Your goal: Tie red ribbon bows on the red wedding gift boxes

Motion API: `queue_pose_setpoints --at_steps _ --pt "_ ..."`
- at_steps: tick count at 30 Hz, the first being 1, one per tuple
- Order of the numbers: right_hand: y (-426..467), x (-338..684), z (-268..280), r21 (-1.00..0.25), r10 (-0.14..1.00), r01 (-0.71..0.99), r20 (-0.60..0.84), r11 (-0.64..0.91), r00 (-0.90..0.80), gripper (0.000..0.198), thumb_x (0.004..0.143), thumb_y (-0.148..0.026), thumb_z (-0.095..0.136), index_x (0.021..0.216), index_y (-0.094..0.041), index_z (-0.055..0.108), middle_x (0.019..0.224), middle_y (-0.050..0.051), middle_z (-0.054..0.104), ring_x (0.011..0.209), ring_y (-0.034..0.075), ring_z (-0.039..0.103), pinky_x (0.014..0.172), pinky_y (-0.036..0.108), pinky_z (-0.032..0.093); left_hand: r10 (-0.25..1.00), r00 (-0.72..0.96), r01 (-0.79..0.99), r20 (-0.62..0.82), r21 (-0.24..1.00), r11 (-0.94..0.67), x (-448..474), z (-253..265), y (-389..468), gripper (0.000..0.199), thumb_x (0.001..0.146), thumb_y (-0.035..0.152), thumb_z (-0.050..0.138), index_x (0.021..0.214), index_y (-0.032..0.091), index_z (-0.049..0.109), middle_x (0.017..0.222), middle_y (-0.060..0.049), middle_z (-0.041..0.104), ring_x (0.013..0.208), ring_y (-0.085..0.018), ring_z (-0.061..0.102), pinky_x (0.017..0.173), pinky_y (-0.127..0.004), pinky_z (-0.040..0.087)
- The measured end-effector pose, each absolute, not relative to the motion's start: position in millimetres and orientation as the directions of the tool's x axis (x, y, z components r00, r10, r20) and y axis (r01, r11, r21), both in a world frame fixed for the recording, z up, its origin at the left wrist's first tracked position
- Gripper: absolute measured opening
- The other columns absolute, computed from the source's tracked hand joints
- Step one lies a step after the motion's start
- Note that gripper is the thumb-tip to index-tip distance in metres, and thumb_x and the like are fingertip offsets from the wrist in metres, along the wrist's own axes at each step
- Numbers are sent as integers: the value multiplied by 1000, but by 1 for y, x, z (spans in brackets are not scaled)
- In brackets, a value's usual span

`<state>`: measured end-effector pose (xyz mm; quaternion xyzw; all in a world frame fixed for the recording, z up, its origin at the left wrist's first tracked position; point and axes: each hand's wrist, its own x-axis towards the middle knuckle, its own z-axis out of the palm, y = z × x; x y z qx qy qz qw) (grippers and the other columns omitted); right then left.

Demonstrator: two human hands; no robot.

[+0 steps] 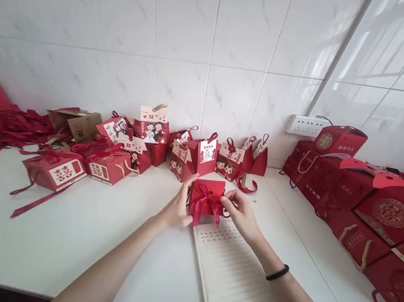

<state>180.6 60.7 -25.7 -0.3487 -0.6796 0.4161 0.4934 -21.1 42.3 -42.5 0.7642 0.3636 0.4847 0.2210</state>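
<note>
A small red gift box (214, 188) sits in front of me at the top end of a lined notebook (241, 283), which has handwriting on its upper lines. Tied across the box is a crimson ribbon bow (202, 199) with two tails hanging down. My left hand (178, 205) grips the box's left side, thumb low and fingers behind. At the right side, my right hand (237, 209) pinches with thumb and forefinger by the bow's right loop; the ribbon seems to be between the fingertips. A black band circles my right wrist.
Several decorated red boxes (207, 156) stand along the tiled wall. Left are ribboned boxes (56, 167) and a heap of loose ribbons (26, 128). Larger red boxes (390, 213) are stacked at right, below a white power strip (306, 126). A loose ribbon (248, 186) lies behind my right hand.
</note>
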Motion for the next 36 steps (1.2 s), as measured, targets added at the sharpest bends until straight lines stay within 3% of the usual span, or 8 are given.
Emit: queue_pose_setpoints --at_steps 4,7,13,18,21,30,33,36 --pt "58 179 -27 -916 883 35 374 400 -284 43 76 -58 61 70 -19 45 64 -1 50 51 11 45 46 25 40 793 326 173 515 792 -585 -24 -33 34 89 65 14 57 144 22 16 147 -12 29 132 -28 36 107 -41 35" --pt "55 175 -27 -920 892 47 364 389 -270 43 77 -59 60 70 -19 45 61 -1 50 51 11 46 46 25 40 818 261 19 512 845 -535 -22 -27 34 69 74 30 51 139 20 31 141 -10 40 128 -28 41 103 -40 40" --pt "50 178 -25 -907 840 27 377 420 -390 41 76 -57 62 76 -18 48 69 1 55 57 12 51 53 27 44 814 -52 295 578 788 -541 -11 -24 36 32 86 43 46 101 19 61 125 -9 54 123 -23 45 105 -37 35" --pt "49 180 -24 -855 797 107 419 508 -435 39 69 -50 72 79 -18 51 77 2 57 65 14 54 63 30 46 835 -193 237 514 851 -469 -2 -27 31 18 84 38 51 89 21 51 127 -8 53 111 -20 54 93 -33 43" --pt "48 177 -24 -912 845 47 356 406 -399 38 75 -52 65 71 -18 48 67 1 56 58 13 52 55 28 45 843 -204 188 497 865 -465 -1 -30 29 14 84 34 48 80 20 47 129 -8 52 109 -20 55 91 -34 44" --pt "51 174 -21 -968 944 -201 203 152 -261 47 67 -58 70 60 -17 48 54 -3 48 51 9 43 51 23 38 818 -172 208 549 832 -515 0 -34 28 10 76 23 44 67 21 41 121 -6 57 119 -23 48 97 -37 41" --pt "51 173 -22 -969 952 -227 157 97 -263 48 67 -59 70 60 -17 47 56 -3 47 51 8 41 53 24 37 798 -163 195 580 812 -550 1 -36 27 7 72 19 46 71 21 40 119 -8 54 118 -24 48 90 -36 46" --pt "49 172 -21 -973 957 -211 149 96 -251 48 67 -60 69 61 -17 47 56 -3 47 51 8 41 53 23 36 790 -150 160 594 803 -573 1 -36 27 22 68 18 48 88 22 42 115 -8 52 113 -23 50 88 -35 47"
